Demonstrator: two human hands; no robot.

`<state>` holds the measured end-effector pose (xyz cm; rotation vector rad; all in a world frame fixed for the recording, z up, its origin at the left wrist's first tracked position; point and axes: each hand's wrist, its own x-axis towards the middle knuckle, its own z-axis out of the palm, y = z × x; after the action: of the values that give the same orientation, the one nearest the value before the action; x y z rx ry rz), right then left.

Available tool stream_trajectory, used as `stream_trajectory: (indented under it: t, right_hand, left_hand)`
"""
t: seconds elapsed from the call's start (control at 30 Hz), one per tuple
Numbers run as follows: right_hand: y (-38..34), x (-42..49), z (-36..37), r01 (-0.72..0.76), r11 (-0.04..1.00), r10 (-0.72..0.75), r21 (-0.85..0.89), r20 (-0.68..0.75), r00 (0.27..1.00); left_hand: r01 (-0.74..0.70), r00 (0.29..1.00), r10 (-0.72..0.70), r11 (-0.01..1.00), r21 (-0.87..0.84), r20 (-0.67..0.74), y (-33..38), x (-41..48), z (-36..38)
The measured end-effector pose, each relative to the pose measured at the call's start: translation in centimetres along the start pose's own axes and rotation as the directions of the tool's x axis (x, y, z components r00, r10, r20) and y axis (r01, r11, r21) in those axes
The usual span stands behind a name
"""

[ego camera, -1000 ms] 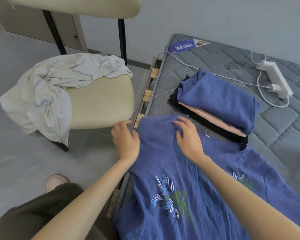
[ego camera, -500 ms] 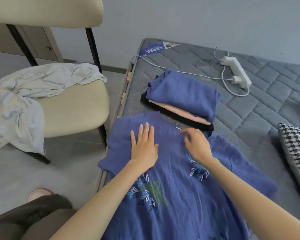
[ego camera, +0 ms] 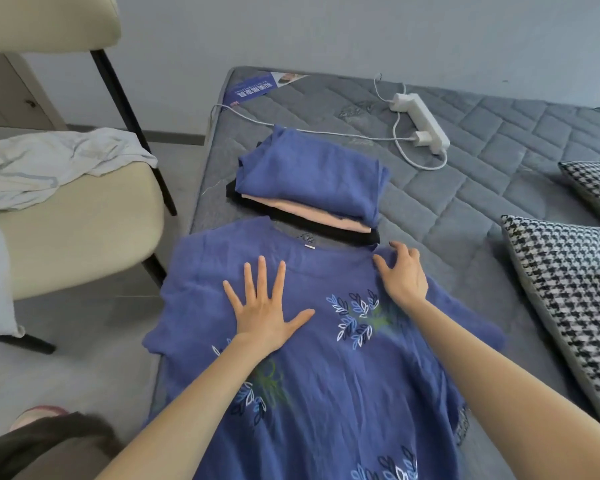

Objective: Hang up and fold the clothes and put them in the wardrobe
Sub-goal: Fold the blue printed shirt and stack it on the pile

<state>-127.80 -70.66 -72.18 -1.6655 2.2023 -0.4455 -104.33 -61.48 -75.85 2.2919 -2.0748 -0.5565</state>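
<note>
— How far along is the clothes job?

— Partway, I'd say. A stack of folded clothes (ego camera: 312,181) sits on the mattress (ego camera: 482,202): a blue piece on top, a pink one under it and something black at the bottom.

— And the piece in hand?

— A blue shirt (ego camera: 326,393) with leaf prints lies spread face up at the near edge of the mattress, its neckline just beside the stack. No fold is in it yet.

— What are the hands doing?

— They're apart. The left hand (ego camera: 264,306) lies flat on the chest of the shirt, fingers spread, pressing it down. The right hand (ego camera: 400,275) is on the shoulder by the neckline, fingers bent, tips on the cloth. Whether it pinches the cloth, I cannot tell.

— What's left?

— This looks like smoothing before the first fold. A white garment (ego camera: 49,161) lies crumpled on the chair (ego camera: 77,220), unfolded. Nothing is on a hanger, and I see no wardrobe here, so the putting away seems wholly ahead.
</note>
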Motion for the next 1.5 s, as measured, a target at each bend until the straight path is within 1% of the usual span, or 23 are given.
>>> stream_trajectory:
  t: [0.17,0.23,0.37,0.47,0.53,0.57,0.63,0.7,0.8,0.87,0.93,0.97,1.03,1.07,1.1,1.13,1.17,1.23,1.27,1.3,1.33,1.4,1.5]
  right_hand:
    - [-0.1,2.5,0.0,-0.109,0.988,0.123,0.113,-0.129,0.984]
    - [-0.2,3.4,-0.2,-0.134,0.983,0.150,0.129,-0.130,0.980]
    - [-0.3,3.7,0.2,-0.100,0.985,0.114,0.144,-0.096,0.989]
    - [-1.0,1.5,0.7,-0.012,0.963,0.062,0.270,-0.177,0.982]
    - [-1.7,-1.3,1.1,0.097,0.966,-0.029,0.240,-0.271,0.962]
    - [-1.9,-2.9,1.6,0.180,0.963,-0.120,0.202,-0.277,0.953]
    - [-1.4,-5.8,2.6,0.324,0.940,-0.300,0.109,-0.186,0.935]
    - [0.4,-7.8,3.3,0.349,0.936,-0.351,-0.051,-0.039,0.936]
    - [4.0,-8.5,2.7,0.236,0.926,-0.239,-0.294,0.024,0.971]
    - [5.6,-8.4,1.5,0.155,0.936,-0.155,-0.316,0.025,0.988]
    - [6.6,-8.2,0.1,0.174,0.954,-0.160,-0.244,0.074,0.984]
    - [7.1,-8.2,-0.6,0.202,0.968,-0.193,-0.147,0.072,0.979]
    - [8.0,-8.5,-2.4,0.209,0.976,-0.204,0.058,-0.075,0.976]
    - [8.6,-8.7,-3.2,0.168,0.981,-0.149,0.094,-0.189,0.971]
    - [9.2,-8.9,-3.9,0.078,0.991,-0.044,0.105,-0.294,0.955]
    - [9.8,-9.1,-4.5,-0.059,0.988,0.107,0.142,-0.360,0.927]
    - [10.6,-9.3,-4.9,-0.221,0.952,0.287,0.212,-0.366,0.885]
    - [11.9,-9.3,-5.8,-0.525,0.782,0.603,0.336,-0.197,0.773]
    - [12.5,-9.2,-6.1,-0.620,0.695,0.686,0.365,-0.078,0.723]
    - [12.9,-9.1,-6.3,-0.663,0.634,0.716,0.399,0.021,0.698]
    - [13.2,-9.1,-6.3,-0.665,0.610,0.703,0.431,0.092,0.705]
    - [13.6,-9.4,-6.4,-0.632,0.650,0.635,0.421,0.155,0.757]
    - [14.2,-9.9,-6.5,-0.563,0.781,0.532,0.269,0.187,0.826]
  left_hand:
    - [-0.013,0.999,0.016,0.998,0.059,-0.035,0.4,0.2,0.1]
    - [-0.051,0.998,0.055,0.996,0.076,-0.042,0.9,0.2,0.4]
    - [-0.065,0.997,0.067,0.995,0.074,-0.037,1.1,0.3,0.7]
    - [-0.067,0.997,0.069,0.995,0.073,-0.032,0.9,0.2,0.7]
    - [-0.062,0.996,0.066,0.995,0.073,-0.056,1.0,0.0,0.8]
    - [-0.063,0.995,0.069,0.995,0.075,-0.073,1.1,-0.3,0.8]
    - [-0.082,0.991,0.090,0.993,0.079,-0.101,1.5,-1.0,1.2]
    - [-0.099,0.988,0.109,0.991,0.090,-0.107,1.6,-1.7,1.6]
    - [-0.094,0.990,0.103,0.992,0.089,-0.098,1.5,-2.4,1.7]
    - [-0.072,0.993,0.079,0.994,0.076,-0.088,1.6,-2.6,1.6]
    - [-0.045,0.998,0.047,0.998,0.046,-0.050,1.9,-2.8,1.6]
    - [-0.041,0.999,0.042,0.999,0.030,-0.023,2.3,-3.0,1.6]
    - [-0.068,0.997,0.068,0.998,0.018,0.022,3.1,-3.7,1.9]
    - [-0.094,0.995,0.093,0.995,0.021,0.037,3.7,-4.1,2.2]
    - [-0.121,0.992,0.119,0.992,0.025,0.049,4.3,-4.6,2.5]
    - [-0.143,0.988,0.141,0.989,0.024,0.058,4.9,-5.1,2.7]
    - [-0.159,0.985,0.157,0.987,0.017,0.068,5.5,-5.6,3.0]
    - [-0.173,0.981,0.173,0.985,-0.005,0.090,6.6,-6.3,3.4]
    - [-0.174,0.980,0.174,0.985,-0.012,0.098,7.0,-6.5,3.5]
    - [-0.171,0.980,0.172,0.985,-0.016,0.103,7.2,-6.7,3.5]
    - [-0.167,0.980,0.168,0.986,-0.018,0.107,7.4,-6.8,3.5]
    - [-0.157,0.979,0.159,0.987,-0.022,0.125,7.5,-7.0,3.3]
    - [-0.142,0.976,0.145,0.989,-0.027,0.162,7.4,-7.2,3.2]
